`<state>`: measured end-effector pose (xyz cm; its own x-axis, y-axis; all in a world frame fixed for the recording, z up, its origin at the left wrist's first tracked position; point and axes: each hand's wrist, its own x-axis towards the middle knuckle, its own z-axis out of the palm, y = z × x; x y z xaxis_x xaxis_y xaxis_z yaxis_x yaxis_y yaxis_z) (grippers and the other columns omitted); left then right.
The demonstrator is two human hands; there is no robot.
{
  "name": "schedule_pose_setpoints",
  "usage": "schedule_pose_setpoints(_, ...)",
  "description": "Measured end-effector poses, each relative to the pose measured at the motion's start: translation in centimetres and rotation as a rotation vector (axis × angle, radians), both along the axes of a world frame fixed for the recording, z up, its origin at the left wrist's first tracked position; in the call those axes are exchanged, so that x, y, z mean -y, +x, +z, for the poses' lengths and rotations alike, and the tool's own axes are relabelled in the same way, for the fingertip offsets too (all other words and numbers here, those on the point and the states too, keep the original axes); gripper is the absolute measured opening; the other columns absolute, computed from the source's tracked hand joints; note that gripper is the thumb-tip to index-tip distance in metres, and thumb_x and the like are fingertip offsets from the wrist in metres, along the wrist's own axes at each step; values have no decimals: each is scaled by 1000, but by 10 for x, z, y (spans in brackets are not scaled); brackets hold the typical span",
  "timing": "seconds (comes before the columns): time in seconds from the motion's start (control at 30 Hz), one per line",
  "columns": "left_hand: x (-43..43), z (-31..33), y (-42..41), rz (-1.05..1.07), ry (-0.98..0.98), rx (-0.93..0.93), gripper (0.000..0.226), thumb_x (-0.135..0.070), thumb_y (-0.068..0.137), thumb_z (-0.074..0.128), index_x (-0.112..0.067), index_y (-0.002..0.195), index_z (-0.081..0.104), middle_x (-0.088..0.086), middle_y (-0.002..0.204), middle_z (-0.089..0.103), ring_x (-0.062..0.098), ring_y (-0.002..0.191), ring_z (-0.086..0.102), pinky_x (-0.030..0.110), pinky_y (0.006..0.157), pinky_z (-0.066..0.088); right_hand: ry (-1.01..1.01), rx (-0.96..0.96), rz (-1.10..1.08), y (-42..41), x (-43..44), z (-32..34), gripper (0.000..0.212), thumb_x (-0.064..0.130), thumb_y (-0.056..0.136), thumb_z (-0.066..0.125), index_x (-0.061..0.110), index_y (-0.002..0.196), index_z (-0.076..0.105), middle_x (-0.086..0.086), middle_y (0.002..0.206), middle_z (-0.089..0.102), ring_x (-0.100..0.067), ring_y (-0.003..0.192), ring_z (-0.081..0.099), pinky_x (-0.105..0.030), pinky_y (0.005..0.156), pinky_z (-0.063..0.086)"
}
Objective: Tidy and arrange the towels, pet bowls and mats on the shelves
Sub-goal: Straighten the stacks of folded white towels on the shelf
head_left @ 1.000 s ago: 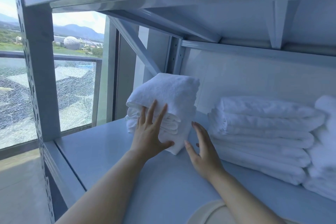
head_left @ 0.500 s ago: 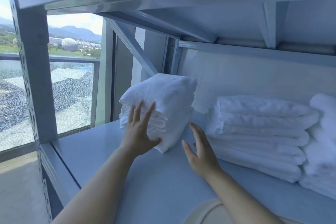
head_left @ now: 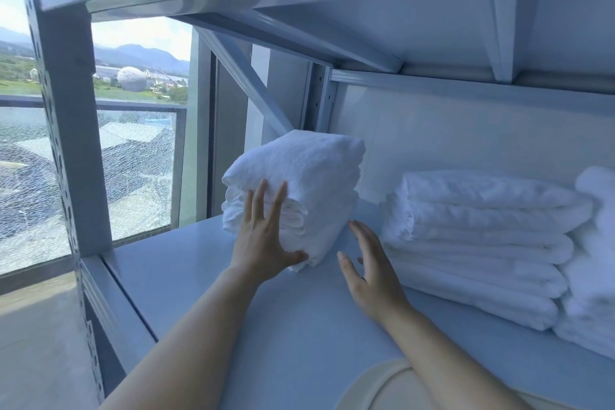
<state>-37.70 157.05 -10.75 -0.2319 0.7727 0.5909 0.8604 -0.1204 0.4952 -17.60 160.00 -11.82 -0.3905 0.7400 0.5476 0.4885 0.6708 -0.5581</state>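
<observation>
The shelf (head_left: 199,276) looks like slick painted metal, and the big towel stack (head_left: 482,243) sits just right of the small folded pile (head_left: 299,183) i'm squaring up toward the back; shove too hard and i reckon it skates crooked or bumps that stack out of line. The small pile's loose and leaning a bit, so a low push could flop the top layer over; of my 2 hands, the left hand (head_left: 263,243) is flat and spread wide on its front, the right hand (head_left: 366,273) open beside it, holding nothing.
</observation>
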Motion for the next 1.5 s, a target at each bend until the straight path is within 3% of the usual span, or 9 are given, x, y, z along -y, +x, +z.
schedule_pose_setpoints(0.23,6,2,-16,21,-51,71,122,-30,63,83,-42,144,-8,-6,156,-11,20,144,-11,45,111,23,15,9,2,0,0,-1,62,43,87,39,22,145,26,16,148,23,0,137,22,-36,110,32)
schedule_pose_setpoints(0.4,8,1,-8,-19,-8,-12,116,-29,67,78,-22,148,-5,1,156,-4,19,143,-5,40,116,18,60,35,2,-1,4,3,68,55,85,32,22,145,26,11,151,23,-1,138,22,-34,111,30)
schedule_pose_setpoints(0.5,10,4,0,2,100,-55,108,-32,66,78,-12,148,9,7,152,14,21,139,9,36,113,21,151,78,-9,2,8,18,63,50,88,34,19,143,30,7,151,26,-2,138,22,-14,111,19)
schedule_pose_setpoints(0.63,13,14,19,44,303,-176,92,-29,65,78,-16,141,28,11,143,31,28,131,25,51,107,30,266,84,-52,25,10,43,54,42,90,41,14,137,40,3,143,37,-3,132,31,1,101,16)
schedule_pose_setpoints(0.77,11,26,48,-33,309,-295,75,-32,71,71,-21,136,35,5,141,33,24,132,25,64,106,23,365,152,-164,64,9,59,53,41,86,44,13,131,47,1,141,42,-7,130,33,-7,99,23)
schedule_pose_setpoints(0.87,6,34,67,-166,279,-301,68,-38,75,61,-23,135,33,3,141,33,23,130,25,52,107,31,407,159,-289,93,4,72,52,37,84,47,10,128,50,-2,141,43,-9,129,33,-11,101,24)
schedule_pose_setpoints(1.07,-18,41,113,-351,-35,-72,69,-38,84,61,-22,142,28,-3,147,24,19,131,32,33,99,40,381,272,-487,136,-17,90,51,32,88,52,13,135,46,-11,148,34,-30,136,31,-41,111,29)
schedule_pose_setpoints(1.17,-27,35,135,-375,-162,42,68,-37,85,61,-20,142,28,0,147,25,20,126,42,28,95,38,317,350,-525,144,-27,84,61,49,85,35,19,137,45,-17,148,34,-40,134,31,-49,110,27)
schedule_pose_setpoints(1.5,-36,-3,142,-467,-278,363,63,-28,87,61,-27,142,30,-2,140,40,16,120,49,28,96,42,364,455,-483,159,-26,47,66,54,82,34,36,143,16,-12,151,24,-33,140,15,-52,113,20)
